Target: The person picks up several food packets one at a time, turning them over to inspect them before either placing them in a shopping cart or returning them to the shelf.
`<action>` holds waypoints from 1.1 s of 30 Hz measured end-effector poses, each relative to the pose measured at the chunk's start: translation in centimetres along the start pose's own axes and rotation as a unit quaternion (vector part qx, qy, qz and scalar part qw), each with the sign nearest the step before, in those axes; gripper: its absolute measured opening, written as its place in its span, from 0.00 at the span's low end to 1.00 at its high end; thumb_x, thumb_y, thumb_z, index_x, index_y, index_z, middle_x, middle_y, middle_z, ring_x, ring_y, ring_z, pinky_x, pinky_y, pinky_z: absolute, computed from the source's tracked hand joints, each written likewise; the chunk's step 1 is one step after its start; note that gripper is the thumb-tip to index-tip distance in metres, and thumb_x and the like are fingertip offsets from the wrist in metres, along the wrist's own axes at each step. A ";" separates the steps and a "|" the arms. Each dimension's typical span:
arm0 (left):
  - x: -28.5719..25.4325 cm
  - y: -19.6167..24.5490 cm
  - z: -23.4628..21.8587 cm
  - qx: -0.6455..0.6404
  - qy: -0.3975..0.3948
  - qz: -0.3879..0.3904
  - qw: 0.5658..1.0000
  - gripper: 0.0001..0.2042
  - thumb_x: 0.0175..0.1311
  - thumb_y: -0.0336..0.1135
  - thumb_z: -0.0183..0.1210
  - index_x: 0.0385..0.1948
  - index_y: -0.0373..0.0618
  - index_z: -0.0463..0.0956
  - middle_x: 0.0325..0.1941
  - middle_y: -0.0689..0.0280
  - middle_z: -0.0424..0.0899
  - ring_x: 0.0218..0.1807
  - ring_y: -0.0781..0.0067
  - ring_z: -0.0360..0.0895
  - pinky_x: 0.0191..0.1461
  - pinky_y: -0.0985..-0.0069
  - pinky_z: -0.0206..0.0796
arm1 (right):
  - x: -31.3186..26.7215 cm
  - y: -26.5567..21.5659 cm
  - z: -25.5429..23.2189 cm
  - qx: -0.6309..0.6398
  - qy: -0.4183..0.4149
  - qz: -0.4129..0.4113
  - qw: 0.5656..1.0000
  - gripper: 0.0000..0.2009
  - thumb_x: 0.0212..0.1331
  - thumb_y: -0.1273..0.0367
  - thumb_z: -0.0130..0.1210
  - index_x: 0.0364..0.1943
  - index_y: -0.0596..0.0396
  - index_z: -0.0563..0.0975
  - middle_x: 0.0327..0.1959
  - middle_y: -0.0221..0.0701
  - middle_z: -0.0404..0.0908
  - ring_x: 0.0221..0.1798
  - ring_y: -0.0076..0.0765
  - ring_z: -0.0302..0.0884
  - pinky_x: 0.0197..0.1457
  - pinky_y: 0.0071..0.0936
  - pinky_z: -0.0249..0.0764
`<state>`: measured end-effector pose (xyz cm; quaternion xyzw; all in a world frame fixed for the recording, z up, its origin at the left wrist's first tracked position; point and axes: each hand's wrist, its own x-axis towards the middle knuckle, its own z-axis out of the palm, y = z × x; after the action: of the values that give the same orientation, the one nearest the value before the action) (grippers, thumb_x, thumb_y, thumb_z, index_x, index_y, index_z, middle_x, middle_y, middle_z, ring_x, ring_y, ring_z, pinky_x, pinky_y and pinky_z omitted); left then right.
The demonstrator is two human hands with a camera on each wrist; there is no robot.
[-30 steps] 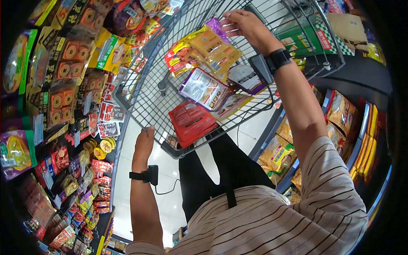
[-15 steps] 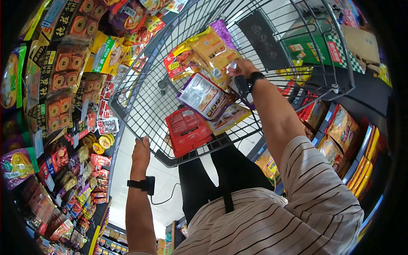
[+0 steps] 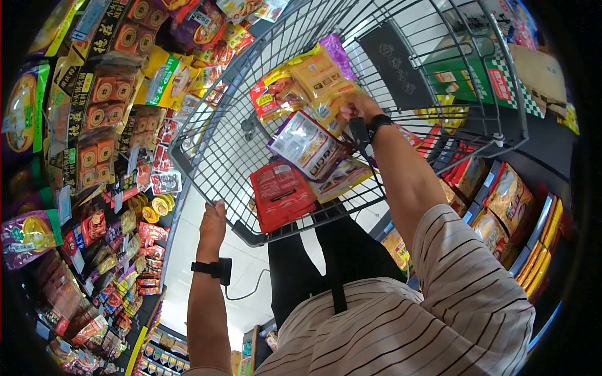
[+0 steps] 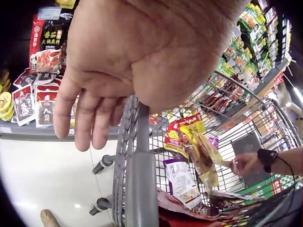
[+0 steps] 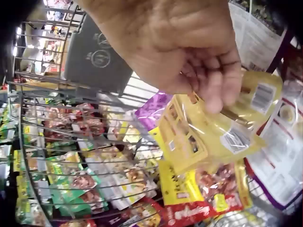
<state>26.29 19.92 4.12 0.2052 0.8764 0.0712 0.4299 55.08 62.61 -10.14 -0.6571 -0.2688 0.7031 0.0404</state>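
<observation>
One yellow packet [image 3: 320, 78] inside the shopping cart [image 3: 249, 238], edge pinched in the right hand [image 3: 360, 108], bulk forward-left of its fingertips; left hand [image 3: 213, 227] farther off, fingers extended.

Left wrist view: red-and-black pouch [image 4: 49, 45] reads 番茄火锅底料 (tomato hot-pot base). Head view: dark soup-base pack [image 3: 119, 34], upper left, bears 德莊; vertical strip includes 小火锅 (small hot pot). Right wrist view: yellow packet [image 5: 213, 132] carries barcode labels, digits too small to read. Grey cart panel [image 5: 85, 59]: pale round emblems, characters illegible. Red-and-yellow packet [image 5: 201, 191]: lettering blurred.
</observation>
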 end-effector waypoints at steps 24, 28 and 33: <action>-9.9 12.5 -8.1 -0.113 0.145 0.417 0.890 0.38 0.58 0.39 0.68 0.68 0.36 0.59 0.68 0.47 0.66 0.71 0.50 0.62 0.73 0.65 0.54 | -37.7 -4.2 13.3 0.048 -0.275 -0.219 0.935 0.14 0.65 0.68 0.49 0.41 0.71 0.76 0.40 0.50 0.84 0.38 0.41 0.86 0.41 0.31 0.83; -12.1 13.1 -10.1 -0.289 0.026 0.451 0.844 0.20 0.69 0.35 0.57 0.61 0.41 0.72 0.66 0.56 0.72 0.67 0.60 0.69 0.70 0.70 0.58 | -42.3 -3.3 16.1 0.070 -0.333 -0.249 0.907 0.13 0.66 0.69 0.49 0.39 0.71 0.77 0.42 0.51 0.84 0.39 0.41 0.86 0.41 0.31 0.84; -13.8 10.7 -11.8 -0.398 0.022 0.316 0.861 0.22 0.74 0.49 0.51 0.56 0.40 0.75 0.50 0.67 0.81 0.52 0.75 0.74 0.59 0.75 0.65 | -44.6 -3.4 18.3 0.084 -0.372 -0.310 0.871 0.13 0.70 0.65 0.48 0.44 0.62 0.75 0.47 0.48 0.83 0.42 0.40 0.85 0.43 0.30 0.82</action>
<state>27.76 24.40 24.60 0.2808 0.6711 0.5502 0.4100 42.74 41.30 31.38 -0.2237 -0.3942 0.8667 0.2083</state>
